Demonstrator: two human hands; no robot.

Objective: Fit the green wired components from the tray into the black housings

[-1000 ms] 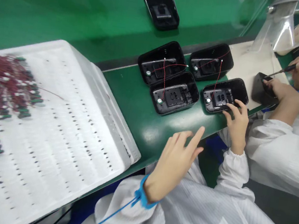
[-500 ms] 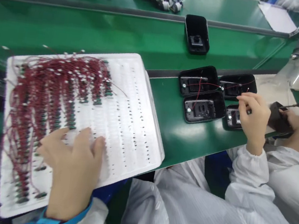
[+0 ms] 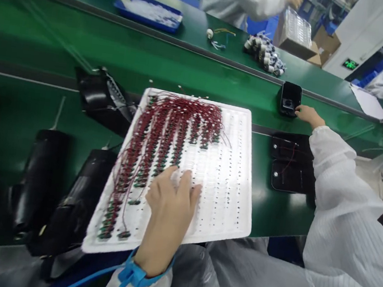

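Observation:
My left hand (image 3: 171, 206), with a blue wrist strap (image 3: 142, 271), lies over the white foam tray (image 3: 243, 216), its fingers spread and touching the surface. Rows of small green circuit boards with dark red wires (image 3: 177, 113) fill the tray's left and upper part. My right hand (image 3: 308, 115) reaches to a black plastic housing (image 3: 292, 92) on the green belt, fingers pinching its lower right corner. Inside that housing sits a small black part. More black housings (image 3: 288, 175) with a thin red wire lie on the bench, partly hidden by my right sleeve.
Black cylindrical devices (image 3: 43, 180) and a tilted black shell (image 3: 106, 97) are left of the tray. Across the belt, a blue tray (image 3: 148, 11) and a pile of white-and-black parts (image 3: 265, 53) rest on the ledge. Other people work opposite and on both sides.
My right hand has moved from the bench housings up and away to the single housing on the belt. My left hand stays on the tray. The view has swung left and up.

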